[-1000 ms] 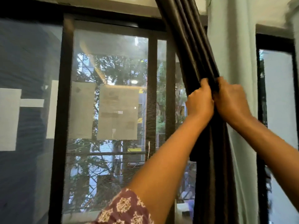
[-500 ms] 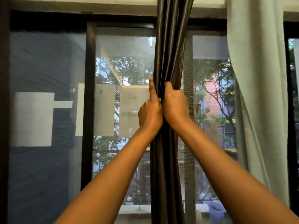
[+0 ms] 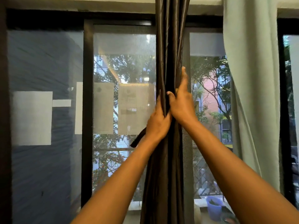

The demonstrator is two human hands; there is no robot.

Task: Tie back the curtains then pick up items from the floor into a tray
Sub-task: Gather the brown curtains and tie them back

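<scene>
A dark brown satin curtain (image 3: 169, 46) hangs bunched into a narrow column in the middle of the window. My left hand (image 3: 159, 122) grips the bunch from its left side, fingers wrapped into the folds. My right hand (image 3: 182, 102) holds the bunch from the right, thumb hooked over the front and one finger pointing straight up along the fabric. A short dark strap end (image 3: 138, 139), which looks like a tie-back, sticks out down-left below my left wrist. No tray or floor items are in view.
A pale green curtain (image 3: 252, 78) hangs at the right. Black window frames (image 3: 87, 94) divide the glass, with paper sheets (image 3: 135, 109) stuck on the panes. A blue bucket (image 3: 213, 207) sits outside at the lower right.
The view has settled square on the window with the dark curtain centred. My left hand dropped slightly and my right forefinger now points up. A dark strap end now shows below my left wrist.
</scene>
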